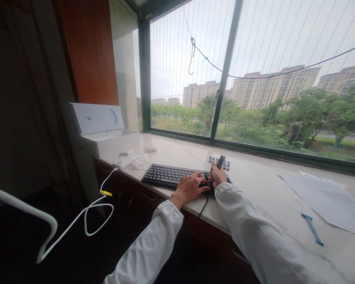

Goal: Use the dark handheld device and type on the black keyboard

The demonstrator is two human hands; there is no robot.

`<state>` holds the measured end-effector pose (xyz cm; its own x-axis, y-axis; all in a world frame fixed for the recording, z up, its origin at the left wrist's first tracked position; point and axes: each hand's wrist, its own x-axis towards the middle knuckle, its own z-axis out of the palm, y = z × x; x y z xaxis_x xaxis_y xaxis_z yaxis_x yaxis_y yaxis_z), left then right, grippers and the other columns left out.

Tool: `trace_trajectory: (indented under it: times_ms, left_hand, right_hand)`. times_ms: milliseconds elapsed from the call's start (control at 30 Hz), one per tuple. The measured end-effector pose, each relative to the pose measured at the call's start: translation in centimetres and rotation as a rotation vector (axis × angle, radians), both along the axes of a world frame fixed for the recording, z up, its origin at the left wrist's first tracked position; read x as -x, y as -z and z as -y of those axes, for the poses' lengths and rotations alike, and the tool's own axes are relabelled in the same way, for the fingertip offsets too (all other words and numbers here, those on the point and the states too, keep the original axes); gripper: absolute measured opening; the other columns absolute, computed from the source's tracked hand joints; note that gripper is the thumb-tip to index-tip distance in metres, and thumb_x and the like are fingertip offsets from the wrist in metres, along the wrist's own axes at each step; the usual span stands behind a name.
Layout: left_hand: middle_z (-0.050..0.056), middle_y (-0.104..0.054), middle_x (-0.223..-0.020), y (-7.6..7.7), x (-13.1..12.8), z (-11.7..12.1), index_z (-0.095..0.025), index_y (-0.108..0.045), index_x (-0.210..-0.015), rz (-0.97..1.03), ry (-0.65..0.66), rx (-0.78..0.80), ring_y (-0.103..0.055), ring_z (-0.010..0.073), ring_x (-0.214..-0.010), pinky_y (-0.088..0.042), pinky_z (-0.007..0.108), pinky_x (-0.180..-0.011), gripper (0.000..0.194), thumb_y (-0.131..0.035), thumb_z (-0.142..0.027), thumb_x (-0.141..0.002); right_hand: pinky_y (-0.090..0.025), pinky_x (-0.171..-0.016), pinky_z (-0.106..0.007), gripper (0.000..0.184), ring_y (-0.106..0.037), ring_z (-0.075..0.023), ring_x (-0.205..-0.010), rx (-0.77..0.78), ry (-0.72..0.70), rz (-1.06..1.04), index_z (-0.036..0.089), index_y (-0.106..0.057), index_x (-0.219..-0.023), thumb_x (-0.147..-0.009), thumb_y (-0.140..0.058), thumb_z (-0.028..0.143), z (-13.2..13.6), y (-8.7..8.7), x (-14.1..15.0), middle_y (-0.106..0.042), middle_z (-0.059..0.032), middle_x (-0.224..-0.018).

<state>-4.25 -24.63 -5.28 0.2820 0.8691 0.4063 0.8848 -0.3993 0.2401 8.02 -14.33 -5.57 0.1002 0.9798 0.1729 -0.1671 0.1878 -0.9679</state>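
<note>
A black keyboard (165, 174) lies on a pale marble window ledge (254, 185). My left hand (189, 188) rests on the keyboard's right part, its fingers curled down onto the keys. My right hand (217, 175) is closed round a small dark tool (221, 161) that stands upright over the keyboard's right end. Several loose dark keycaps (213, 159) lie in rows on the ledge just behind the tool. Both arms wear white sleeves.
An open white box (105, 132) stands at the ledge's left end, with a white charger (124, 161) and cable (88, 209) hanging off the edge. Paper sheets (328, 201) and a small blue tool (312, 228) lie at right. A large window is behind.
</note>
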Motion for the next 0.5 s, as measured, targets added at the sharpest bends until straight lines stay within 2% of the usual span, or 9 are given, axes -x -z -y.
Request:
trace_trajectory:
  times_ms: [167,333,500]
  left_hand:
    - [0.001,-0.055,-0.114,-0.2,0.1,0.1,-0.032,-0.063,-0.108,-0.011,0.010,-0.012,-0.059,0.0190,-0.090,-0.047,0.032,-0.081,0.040,-0.043,-0.058,-0.085]
    - [0.001,-0.055,-0.114,-0.3,0.2,0.1,-0.032,-0.062,-0.109,-0.013,0.018,0.002,-0.059,0.0192,-0.092,-0.047,0.032,-0.081,0.040,-0.042,-0.057,-0.086]
    - [0.001,-0.056,-0.111,-0.2,0.2,0.2,-0.032,-0.062,-0.107,-0.008,0.015,-0.005,-0.059,0.0188,-0.091,-0.047,0.031,-0.078,0.039,-0.042,-0.057,-0.086]
  right_hand:
    - [-0.014,-0.034,-0.028,0.045,-0.019,-0.0093,-0.033,0.059,-0.112,-0.091,0.027,-0.031,-0.057,-0.068,-0.060,0.059,1.1,-0.5,0.2,-0.024,0.0075,-0.042]
    - [-0.013,-0.035,-0.027,0.047,-0.016,-0.0095,-0.035,-0.032,-0.134,-0.058,0.027,-0.027,-0.058,-0.071,-0.056,0.061,2.0,-0.4,0.3,-0.021,0.0078,-0.043]
    - [-0.016,-0.035,-0.027,0.044,-0.019,-0.0096,-0.035,-0.111,-0.121,-0.018,0.026,-0.032,-0.059,-0.071,-0.057,0.060,2.7,-0.2,0.4,-0.025,0.0071,-0.042]
